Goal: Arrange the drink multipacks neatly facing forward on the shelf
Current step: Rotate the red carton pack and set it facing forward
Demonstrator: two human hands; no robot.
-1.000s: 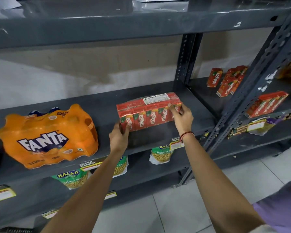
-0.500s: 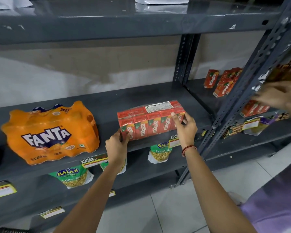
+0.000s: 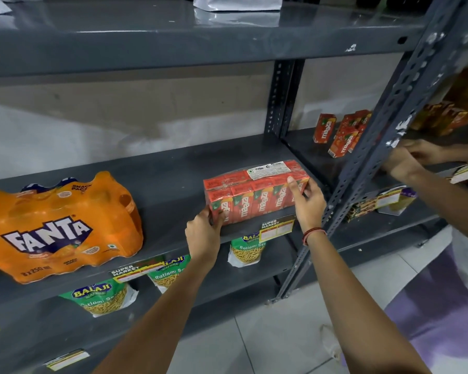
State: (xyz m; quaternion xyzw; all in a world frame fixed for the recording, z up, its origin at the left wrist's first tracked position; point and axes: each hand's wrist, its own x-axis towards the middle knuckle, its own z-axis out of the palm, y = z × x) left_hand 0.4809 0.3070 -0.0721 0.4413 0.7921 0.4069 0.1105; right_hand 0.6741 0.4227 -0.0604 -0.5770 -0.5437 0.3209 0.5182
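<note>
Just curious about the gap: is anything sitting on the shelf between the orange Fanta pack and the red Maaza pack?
Nothing: in the head view, only bare grey shelf separates the Fanta pack from the Maaza pack.

**Soft overhead light, warped edges**

Light is even and moderately bright, falling from above. The top shelf [image 3: 173, 36], high above the hands, carries pale glare streaks and a reflection. Under each shelf lies soft shade, deepest below the hands around the snack packets [image 3: 103, 295]. The Fanta multipack [image 3: 60, 228], left of the hands, shines on its wrap. Straight uprights bow outward toward the right edge, where a second person's hands [image 3: 408, 160] are smeared with motion blur. The centre is sharp
</note>
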